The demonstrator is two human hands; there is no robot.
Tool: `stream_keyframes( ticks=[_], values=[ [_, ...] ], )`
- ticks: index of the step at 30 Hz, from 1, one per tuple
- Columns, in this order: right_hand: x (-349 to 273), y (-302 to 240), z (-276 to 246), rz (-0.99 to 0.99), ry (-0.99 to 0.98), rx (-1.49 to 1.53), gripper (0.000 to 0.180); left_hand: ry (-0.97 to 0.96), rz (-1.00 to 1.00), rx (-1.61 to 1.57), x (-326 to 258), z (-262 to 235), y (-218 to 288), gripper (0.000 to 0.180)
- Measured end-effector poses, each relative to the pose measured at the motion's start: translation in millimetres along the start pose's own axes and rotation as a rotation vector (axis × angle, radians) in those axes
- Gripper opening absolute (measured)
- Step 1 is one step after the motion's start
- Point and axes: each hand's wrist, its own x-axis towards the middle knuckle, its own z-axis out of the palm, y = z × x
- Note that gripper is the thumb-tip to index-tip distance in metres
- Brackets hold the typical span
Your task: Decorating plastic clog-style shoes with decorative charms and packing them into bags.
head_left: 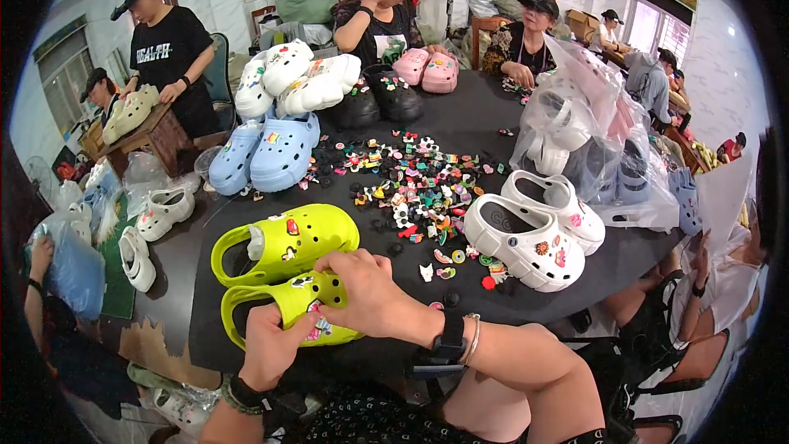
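Two lime-green clogs lie side by side before me, toes to the right. On the nearer clog [283, 294], my left hand [275, 345] is closed at its near side, thumb up on the upper. My right hand [366, 292] bends over the same clog's upper, its thumb close to the left one. Between the thumbs is a small colourful shoe charm [318, 325], partly covered by fingers. A black-and-white charm [302, 282] sits higher on that clog. The farther clog [308, 234] carries a red car charm [292, 226] and another small charm; no hand holds it.
A pile of loose charms [419, 189] spreads over the black table [394, 275]. White clogs [530, 234] with charms stand right, light-blue clogs [283, 152] far left, black clogs [393, 94] and pink clogs [440, 72] behind. Bagged clogs [559, 127] are far right. Several people sit or stand around.
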Motion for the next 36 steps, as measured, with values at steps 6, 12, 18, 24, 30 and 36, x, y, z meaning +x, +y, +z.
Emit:
stream_keyframes(
  ticks=[6, 12, 18, 24, 30, 36],
  values=[
    [-2, -2, 3, -0.062, 0.080, -0.026, 0.048, 0.053, 0.070, 0.199, -2, 4, 3, 0.010],
    [2, -6, 3, -0.067, 0.112, -0.067, 0.046, 0.138, 0.177, 0.297, 1, 10, -1, 0.011],
    [0, -2, 4, -0.073, 0.135, -0.092, 0.048, 0.119, 0.165, 0.448, 3, 9, 1, 0.013],
    [8, 9, -12, 0.074, -0.107, 0.052, 0.054, 0.057, 0.093, 0.287, 5, 8, 3, 0.022],
    [6, 8, -10, 0.000, -0.076, 0.012, 0.057, -0.037, -0.042, 0.049, 3, 0, 5, 0.026],
    [2, 0, -4, -0.030, -0.014, -0.057, 0.054, -0.047, 0.009, 0.088, 3, -1, 4, 0.026]
  ],
)
